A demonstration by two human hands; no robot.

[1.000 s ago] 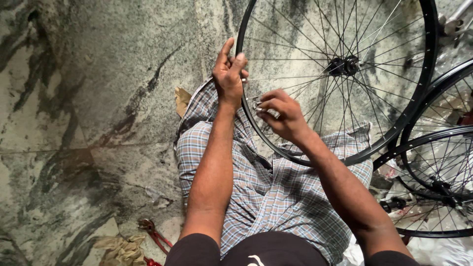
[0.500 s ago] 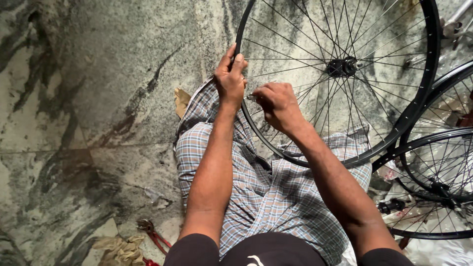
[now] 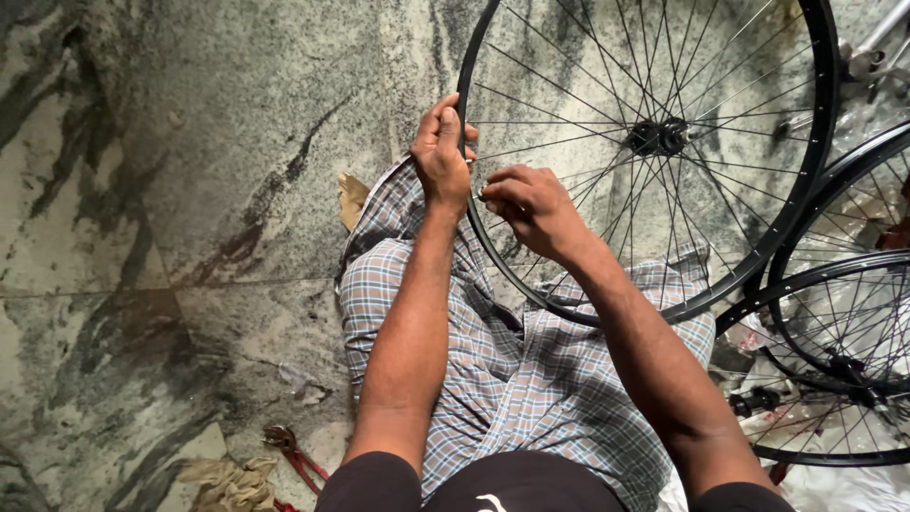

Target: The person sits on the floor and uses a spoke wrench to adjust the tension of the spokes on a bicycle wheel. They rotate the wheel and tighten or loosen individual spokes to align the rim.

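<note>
A black spoked bicycle wheel stands upright on my lap, its hub at the upper right. My left hand is wrapped around the wheel's rim at its left side. Just to the right, my right hand has its fingers pinched on a spoke close to the rim, with a small silvery piece at the fingertips. My legs are covered by a checked grey-blue cloth.
Two more black spoked wheels lean at the right edge. Red-handled pliers and a crumpled rag lie on the marbled stone floor at the lower left. A metal frame part shows top right.
My right hand has shifted slightly up and toward the rim, closer to my left hand. The wheel and my left hand have hardly moved.
</note>
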